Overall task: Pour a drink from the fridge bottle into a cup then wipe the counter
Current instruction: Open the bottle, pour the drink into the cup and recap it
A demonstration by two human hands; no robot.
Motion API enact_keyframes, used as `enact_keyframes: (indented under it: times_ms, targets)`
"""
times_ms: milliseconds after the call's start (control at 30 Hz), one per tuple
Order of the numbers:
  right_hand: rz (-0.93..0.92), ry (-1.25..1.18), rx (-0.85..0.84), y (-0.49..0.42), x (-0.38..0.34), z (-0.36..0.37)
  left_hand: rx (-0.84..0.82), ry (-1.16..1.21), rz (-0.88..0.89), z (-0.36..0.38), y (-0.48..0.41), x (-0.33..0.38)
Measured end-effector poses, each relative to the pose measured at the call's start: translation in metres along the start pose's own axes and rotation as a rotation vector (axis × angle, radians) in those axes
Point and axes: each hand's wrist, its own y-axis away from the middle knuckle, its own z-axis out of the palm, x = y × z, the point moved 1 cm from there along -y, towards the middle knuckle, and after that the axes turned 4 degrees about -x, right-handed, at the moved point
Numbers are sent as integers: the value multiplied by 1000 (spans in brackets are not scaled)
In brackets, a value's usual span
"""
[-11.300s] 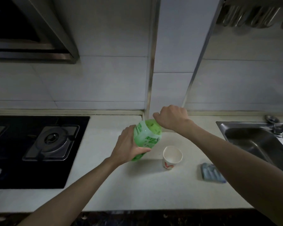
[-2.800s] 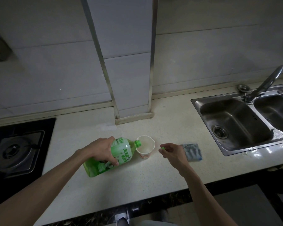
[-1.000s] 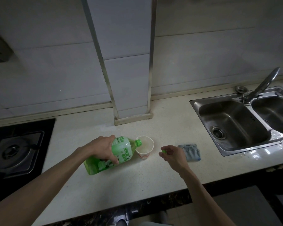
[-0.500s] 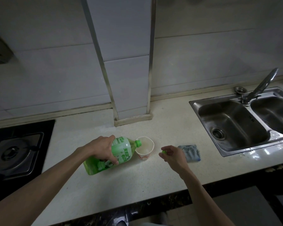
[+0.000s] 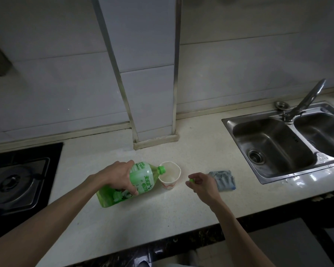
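Observation:
My left hand (image 5: 118, 175) grips a green plastic bottle (image 5: 143, 180) around its upper body. The bottle is tilted far over, its open mouth above the rim of a white paper cup (image 5: 171, 177) that stands on the pale counter (image 5: 162, 212). Whether liquid is flowing I cannot make out. Right of the cup, my right hand (image 5: 202, 186) hovers over the counter and pinches the small green cap (image 5: 191, 180) between fingers and thumb. A folded blue-grey cloth (image 5: 225, 180) lies just right of that hand.
A steel double sink (image 5: 274, 149) with a tap (image 5: 307, 99) fills the right side. A black gas hob (image 5: 17, 178) sits at the left. A tiled wall column (image 5: 152, 112) juts onto the counter behind the cup. The counter's front edge runs below my arms.
Over the last second the bottle stays tilted over the cup and both hands hold almost still. Long before, the bottle stood upright while my right hand gripped its cap.

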Motion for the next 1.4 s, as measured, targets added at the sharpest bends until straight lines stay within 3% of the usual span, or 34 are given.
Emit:
enact_keyframes:
  times_ms: [333, 533, 933, 1400]
  targets:
    - [37, -12, -23, 1, -12, -3, 4, 20, -7, 0, -1, -4]
    - [41, -90, -1, -2, -28, -5, 106, 87, 29, 8, 0, -5]
    - [-205, -218, -167, -2, -81, -7, 256, 241, 109, 33, 7, -5]
    - [-366, -45, -175, -8, -121, -1, 294, 327, 169, 17, 15, -14]
